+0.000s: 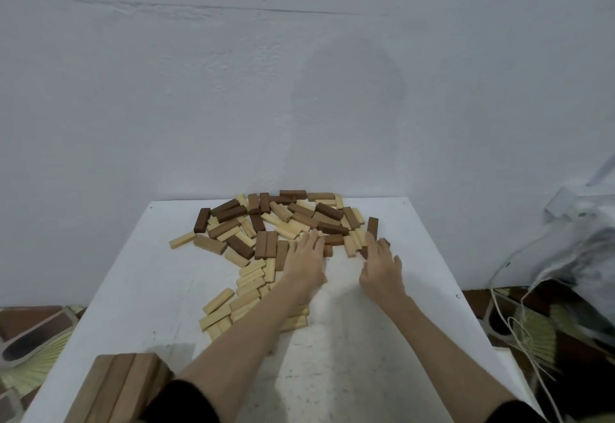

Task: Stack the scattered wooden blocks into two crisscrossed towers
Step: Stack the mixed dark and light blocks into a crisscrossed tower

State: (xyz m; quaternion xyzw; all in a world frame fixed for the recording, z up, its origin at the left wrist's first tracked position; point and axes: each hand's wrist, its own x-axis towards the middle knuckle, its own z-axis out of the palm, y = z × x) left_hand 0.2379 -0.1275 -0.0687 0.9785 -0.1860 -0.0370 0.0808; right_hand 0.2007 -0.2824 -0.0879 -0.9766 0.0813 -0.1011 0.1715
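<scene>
The left hand [306,258] is laid flat, fingers straight, on the scattered blocks [266,223]. At three o'clock, the right hand [381,264] reaches a dark block [372,228]; its grip cannot be told. A stack [123,386] is cut off at seven o'clock.

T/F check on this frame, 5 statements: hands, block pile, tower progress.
1. Both hands reach into the pile of wooden blocks. True: the left hand and right hand are both at its near edge.
2. Two finished towers stand mid-table. False: only one started stack shows, at the near left corner of the white table.
3. The blocks are all one colour. False: dark brown and pale ones are mixed.
4. The pale blocks closest to the person lie left of the left forearm. True.
5. The right hand is lifted high above the table. False: it is down at the blocks.
</scene>
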